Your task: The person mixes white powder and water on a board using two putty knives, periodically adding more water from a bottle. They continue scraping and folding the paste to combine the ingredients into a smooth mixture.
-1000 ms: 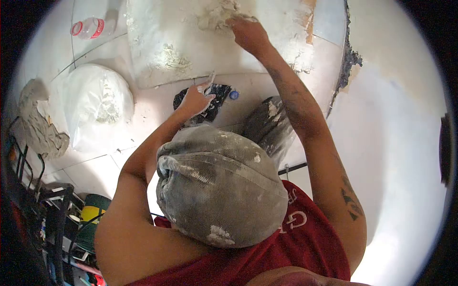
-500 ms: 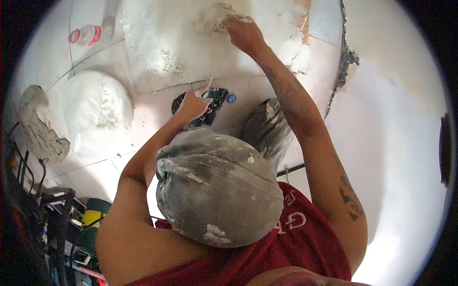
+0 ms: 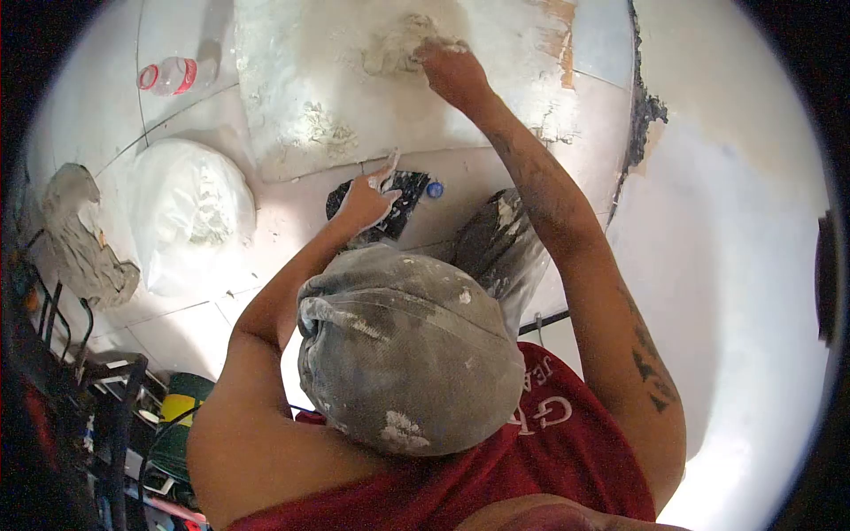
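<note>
My right hand point(image 3: 453, 76) is at the far part of a white board point(image 3: 416, 133) lying on the floor. Its fingers are curled into a smear of wet, off-white plaster point(image 3: 394, 49), with some of it stuck along the knuckles. The fingertips are hidden. My left hand point(image 3: 367, 202) hovers near the board's close edge, above a dark shoe point(image 3: 409, 188). Its index finger and thumb, coated in white paste, are stretched apart, and I see nothing held there. My bent knee point(image 3: 412, 350), in plaster-stained grey trousers, rises between my arms.
A white plastic bag of powder point(image 3: 195, 217) stands left of the board. Beyond it lies a clear bottle point(image 3: 168, 77) with a red label. A crumpled grey-brown sack point(image 3: 84, 239) and a black metal rack point(image 3: 115, 425) are further left. A blue cap point(image 3: 434, 189) lies by the shoe.
My right hand has shifted slightly left and toward me over the plaster. My left hand stays almost in place. The whole view has drifted a little.
</note>
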Motion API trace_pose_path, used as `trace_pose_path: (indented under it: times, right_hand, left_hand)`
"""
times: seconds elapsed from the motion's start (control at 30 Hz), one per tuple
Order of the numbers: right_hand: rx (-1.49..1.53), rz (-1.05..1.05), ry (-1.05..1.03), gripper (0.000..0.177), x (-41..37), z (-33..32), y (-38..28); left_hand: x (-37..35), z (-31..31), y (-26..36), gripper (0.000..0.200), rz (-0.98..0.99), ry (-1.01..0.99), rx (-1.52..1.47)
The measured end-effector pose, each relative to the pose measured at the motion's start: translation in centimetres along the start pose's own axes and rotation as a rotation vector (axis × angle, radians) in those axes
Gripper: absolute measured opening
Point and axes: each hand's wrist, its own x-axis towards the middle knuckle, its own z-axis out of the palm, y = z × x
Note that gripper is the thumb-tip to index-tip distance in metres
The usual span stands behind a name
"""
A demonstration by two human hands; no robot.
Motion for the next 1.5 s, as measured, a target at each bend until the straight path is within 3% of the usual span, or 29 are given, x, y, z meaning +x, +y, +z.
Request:
trace_pose_path:
  times: [0.03, 0.07, 0.17, 0.27, 0.33, 0.47, 0.53, 0.6, 0.77, 0.83, 0.9, 1.23, 1.37, 1.5]
  right_hand:
    - [0.027, -0.034, 0.096, 0.019, 0.3, -1.7, -0.5]
    - [0.05, -0.077, 0.033, 0.022, -0.4, -3.6, -0.8]
    - [0.096, -0.167, 0.228, 0.016, 0.1, -2.0, 1.0]
    - [-0.012, 0.002, -0.045, 0.018, 1.0, -3.8, 2.2]
    - [-0.026, 0.008, -0.096, 0.018, 1.5, -5.0, 3.1]
    - [0.149, 0.208, -0.115, 0.017, 2.2, -9.5, 2.9]
    - [0.262, 0.3, -0.074, 0.017, 1.3, -11.1, 2.5]
    - [0.322, 0.353, -0.014, 0.019, 0.4, -11.2, 2.5]
    - [0.616, 0.548, 0.224, 0.017, -1.1, -9.9, 0.5]
    - [0.692, 0.614, 0.242, 0.016, -1.0, -10.0, -0.3]
    - [0.617, 0.544, 0.299, 0.016, -0.9, -10.0, -1.2]
    - [0.475, 0.41, 0.247, 0.016, -0.8, -9.7, -4.5]
    - [0.401, 0.455, 0.103, 0.018, -1.6, -9.7, -5.0]
    - [0.38, 0.389, 0.174, 0.016, -3.0, -12.3, -4.7]
  left_hand:
    - [-0.3, -0.8, 1.1, 0.058, -0.057, -0.05, 0.032]
    - [-0.3, -1.4, 1.7, 0.06, -0.114, -0.1, 0.066]
    - [-0.1, -0.6, 0.1, 0.056, 0.015, -0.038, -0.025]
    - [0.1, -1.1, -0.1, 0.049, 0.096, 0.038, 0.136]
    - [-0.2, -2.0, 1.8, 0.044, 0.132, 0.285, 0.072]
    - [0.8, -7.4, 7.6, 0.036, 0.024, 0.464, -0.096]
    - [3.7, -7.8, 6.3, 0.034, 0.32, 0.866, 0.372]
    - [6.5, -7.8, 6.0, 0.033, 0.452, 1.043, 0.447]
    - [8.3, -9.1, 11.4, 0.035, 0.419, 0.788, -0.143]
    - [9.0, -8.4, 12.1, 0.034, 0.31, 0.791, -0.134]
    - [8.9, -8.3, 12.8, 0.033, 0.226, 0.779, -0.127]
    - [10.6, -8.5, 11.0, 0.039, 0.273, 0.958, 0.082]
    - [10.0, -9.7, 11.5, 0.038, 0.179, 0.834, 0.056]
    - [10.4, -10.7, 10.3, 0.039, 0.15, 0.821, 0.048]
